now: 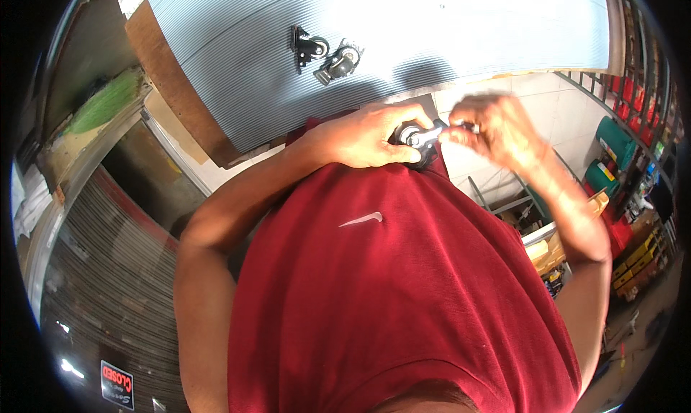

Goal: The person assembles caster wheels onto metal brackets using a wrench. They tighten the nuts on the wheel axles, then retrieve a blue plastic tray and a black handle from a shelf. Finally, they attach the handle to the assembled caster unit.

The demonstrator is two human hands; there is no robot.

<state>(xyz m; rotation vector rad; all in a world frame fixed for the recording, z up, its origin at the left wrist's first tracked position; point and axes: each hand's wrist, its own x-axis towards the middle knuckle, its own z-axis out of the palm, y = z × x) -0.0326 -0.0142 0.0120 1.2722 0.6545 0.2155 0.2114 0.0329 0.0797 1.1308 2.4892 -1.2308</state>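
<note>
Hand-held caster and its surroundings, seen from above. The dark caster point(409, 137) sits in front of the torso, just beside the near edge of the table. The left hand point(367, 134) is clamped on it, thumb and fingers on opposite sides of the wheel. A slim silvery tool point(432, 134) reaches from the wheel's hub toward the right hand point(495, 129), whose curled fingers close on its other end; motion blur hides the exact grip. Beyond, on the ribbed, pale blue tabletop point(248, 75), lie two further casters, a black one point(311, 48) and, near it to the right, a greyer one point(338, 62). Below the hands spreads a dark red shirt point(389, 269). Right of the table are pale floor tiles point(522, 95) and a dark metal rack point(625, 103).
</note>
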